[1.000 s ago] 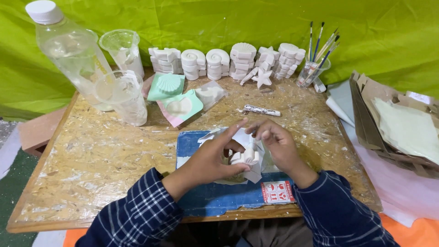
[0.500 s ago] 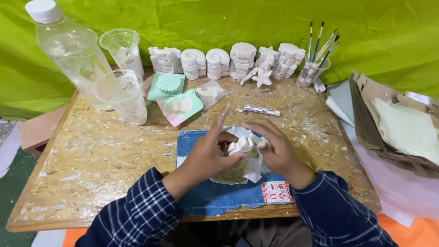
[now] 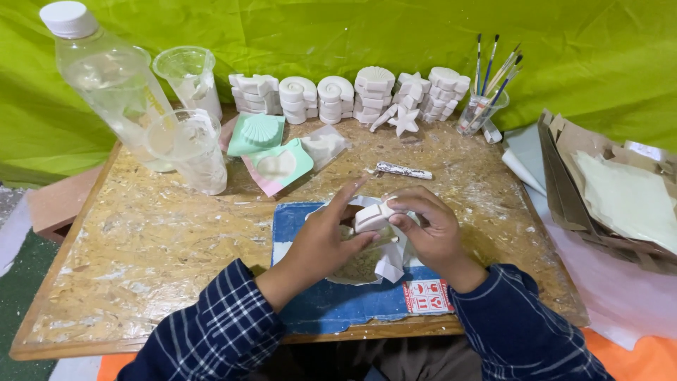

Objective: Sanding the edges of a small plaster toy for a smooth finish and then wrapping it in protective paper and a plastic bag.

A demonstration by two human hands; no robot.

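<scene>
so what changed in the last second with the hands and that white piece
Both hands shifted on the white cast: the left hand now cups it from below and the right hand pinches its right end, so it shows clear of the mould. Bottle, cups and shell casts stayed put.

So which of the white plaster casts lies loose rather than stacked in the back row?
The white plaster starfish cast, lying flat in front of the stacked casts.
</scene>
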